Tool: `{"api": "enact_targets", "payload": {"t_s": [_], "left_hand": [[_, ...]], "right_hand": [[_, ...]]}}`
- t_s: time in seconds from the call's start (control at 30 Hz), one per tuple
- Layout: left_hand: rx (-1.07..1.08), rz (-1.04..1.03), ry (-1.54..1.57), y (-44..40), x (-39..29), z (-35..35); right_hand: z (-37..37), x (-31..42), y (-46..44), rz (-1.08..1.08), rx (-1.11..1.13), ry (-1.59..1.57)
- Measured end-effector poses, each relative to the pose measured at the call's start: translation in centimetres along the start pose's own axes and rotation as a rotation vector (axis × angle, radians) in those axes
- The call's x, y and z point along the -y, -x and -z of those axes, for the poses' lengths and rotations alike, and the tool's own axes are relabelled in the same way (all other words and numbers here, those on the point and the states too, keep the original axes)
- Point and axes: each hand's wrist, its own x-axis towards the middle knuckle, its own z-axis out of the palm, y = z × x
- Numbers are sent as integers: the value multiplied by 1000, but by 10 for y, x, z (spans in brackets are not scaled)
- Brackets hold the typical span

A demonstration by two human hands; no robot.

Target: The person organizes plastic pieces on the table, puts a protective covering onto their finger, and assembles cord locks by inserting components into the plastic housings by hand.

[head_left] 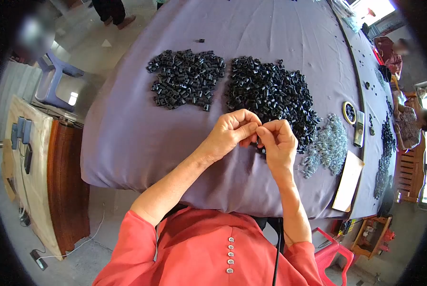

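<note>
My left hand (233, 129) and my right hand (277, 138) meet fingertip to fingertip over the near edge of a large pile of small black parts (270, 88). Both are pinched closed. Something dark shows between and below the fingers, too small and covered to name. To the left lies a smaller heap of similar black pieces (187, 78), with a gap of cloth between the two. Beside my right hand spreads a pile of small clear or silvery pieces (328, 147).
A purple-grey cloth (127, 128) covers the table. On the right lie a tape roll (349, 113), a grey device (359, 128) and a pale board (348, 182). Other people (406, 119) sit along the far right. A pink stool (335, 252) stands near my right side.
</note>
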Motion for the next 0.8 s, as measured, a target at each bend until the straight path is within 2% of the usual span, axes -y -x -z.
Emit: {"api": "enact_targets", "payload": {"t_s": [0.17,0.3,0.53,0.8], "left_hand": [[76,12,-22,3,-1,-5],[123,28,-6,5,6,-10],[217,96,-39,11,12,-19],[238,138,-98,18,16,-30]], "right_hand": [[11,0,7,-195,75,-297],[19,2,17,-194,78,-280],[25,-9,41,-47,-17,-136],[29,-19,60,-82,-30,-388]]}}
